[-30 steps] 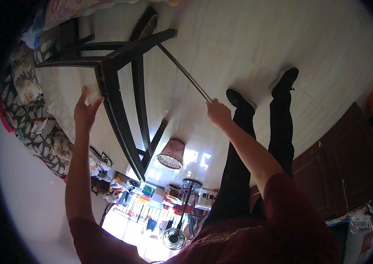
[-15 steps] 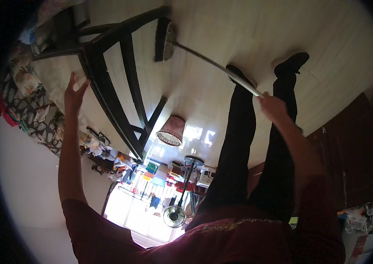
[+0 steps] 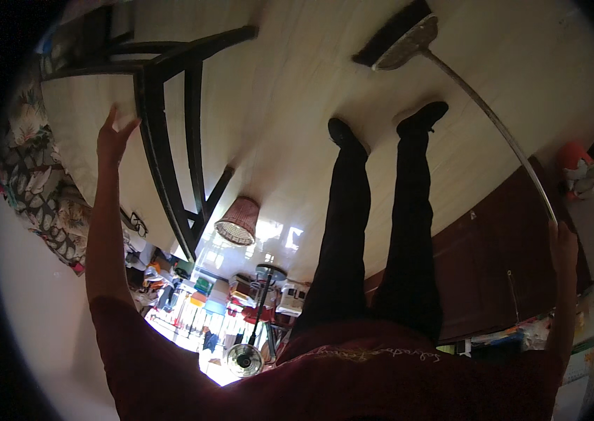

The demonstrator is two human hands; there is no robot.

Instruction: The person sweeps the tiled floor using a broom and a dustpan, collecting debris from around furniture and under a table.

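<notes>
My right hand (image 3: 563, 249), at the far right, is closed round the upper end of a long broom handle. The broom (image 3: 406, 49) slants away from it, its wide dark bristles on the pale floor beyond my shoes. My left hand (image 3: 115, 140) is stretched out over the pale top of a dark-framed table (image 3: 79, 105). Its thumb and fingers are apart with nothing between them, the thumb close to the dark edge; whether it touches the top I cannot tell.
A reddish basket (image 3: 239, 221) stands on the floor by the table legs. Nearby is a pedestal fan (image 3: 244, 359). A brown cabinet (image 3: 444, 274) lies to the right, with an orange-and-white object (image 3: 577, 168) beyond it. Eyeglasses (image 3: 138, 224) rest on the table; floral fabric (image 3: 30, 133) is at far left.
The broom has swung from beside the table to the right, its head now ahead of my feet. My right hand has moved far right with it. My left hand stays over the table.
</notes>
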